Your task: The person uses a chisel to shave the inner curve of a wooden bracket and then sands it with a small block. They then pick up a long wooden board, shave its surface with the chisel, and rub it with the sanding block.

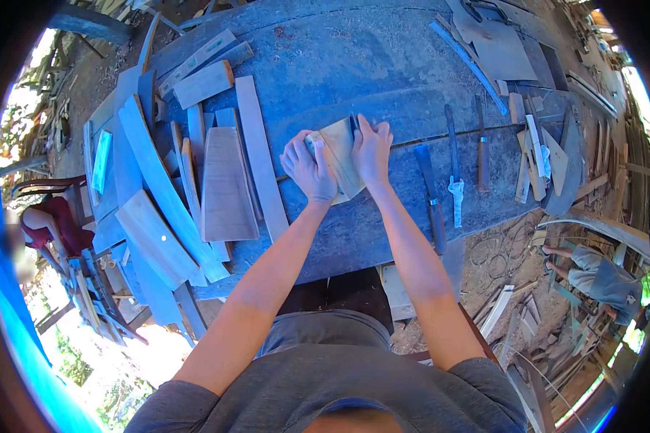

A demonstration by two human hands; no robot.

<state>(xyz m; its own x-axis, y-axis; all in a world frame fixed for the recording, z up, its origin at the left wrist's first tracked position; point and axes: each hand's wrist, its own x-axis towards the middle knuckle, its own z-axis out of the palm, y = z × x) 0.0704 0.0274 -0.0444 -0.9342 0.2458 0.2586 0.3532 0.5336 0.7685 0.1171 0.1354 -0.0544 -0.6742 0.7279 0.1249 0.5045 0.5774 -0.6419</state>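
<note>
In the head view, a pale piece of wood is held between my two hands over the worktable. My left hand grips its left side, fingers curled over the edge. On the opposite side my right hand is closed, with a small dark flat piece showing beside its fingertips; I cannot make out what that piece is. To the right of my right hand lie a dark-handled chisel, a long file-like tool with a white-wrapped handle and a wooden-handled tool.
Several boards, including a wide brown one and a long narrow one, cover the left of the blue-grey table. Wood offcuts lie at its right end. One person is at the right, another at the left.
</note>
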